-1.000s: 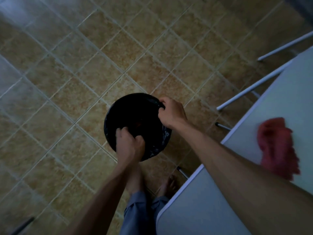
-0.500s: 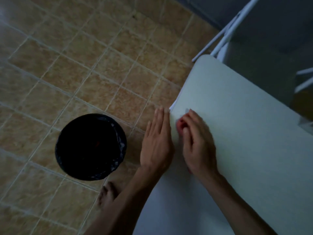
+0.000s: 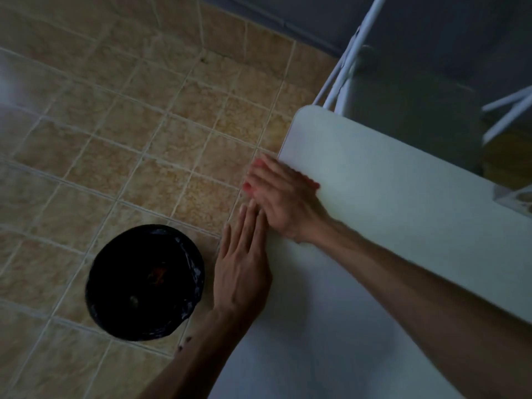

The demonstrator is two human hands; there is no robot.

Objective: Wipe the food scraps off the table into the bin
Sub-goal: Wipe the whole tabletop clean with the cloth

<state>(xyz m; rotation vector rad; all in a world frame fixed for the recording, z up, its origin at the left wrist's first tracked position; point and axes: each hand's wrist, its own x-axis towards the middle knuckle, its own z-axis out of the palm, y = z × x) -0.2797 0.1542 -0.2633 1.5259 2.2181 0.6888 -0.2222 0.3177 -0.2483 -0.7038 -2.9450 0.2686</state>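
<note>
Right hand (image 3: 283,197), fingers extended, presses a mostly hidden red cloth (image 3: 250,188) over the left edge of the table (image 3: 388,203); left hand (image 3: 244,263) flat alongside; round black-lined bin (image 3: 144,283) on the floor (image 3: 115,139)

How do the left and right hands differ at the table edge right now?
The right hand lies over a red cloth; the left hand is bare. The left hand is flat beside the table edge, nearer the bin; the right hand reaches across the table, farther from it. Both sit at that edge.
</note>
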